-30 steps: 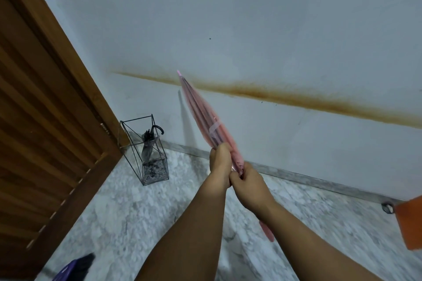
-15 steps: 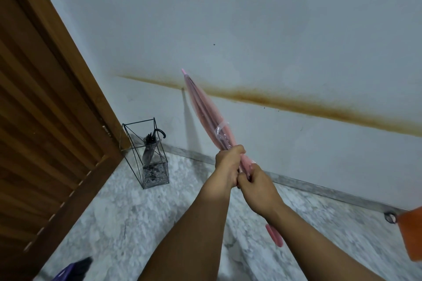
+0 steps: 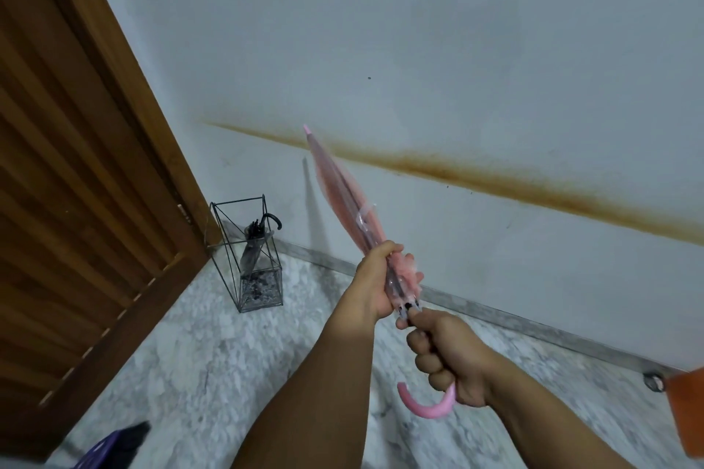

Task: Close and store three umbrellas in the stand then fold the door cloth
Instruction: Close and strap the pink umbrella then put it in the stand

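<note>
A closed pink umbrella [image 3: 339,194] with a see-through canopy points up and to the left in front of the wall. My left hand [image 3: 375,280] is wrapped around the gathered lower end of its canopy. My right hand [image 3: 444,354] grips the shaft just above the pink hooked handle [image 3: 428,407], which curls out below my fist. A black wire umbrella stand [image 3: 247,251] sits on the floor in the corner to the left, with a dark closed umbrella [image 3: 256,244] leaning inside it.
A brown slatted wooden door [image 3: 76,183] fills the left side. The white wall [image 3: 457,49] carries a rusty stain line. The floor [image 3: 213,365] is grey marble. A purple and black thing [image 3: 114,445] lies at the bottom left, an orange object [image 3: 687,407] at the right edge.
My right hand has slid down the shaft toward the hooked handle, away from my left hand. The umbrella's handle now shows fully below my fist.
</note>
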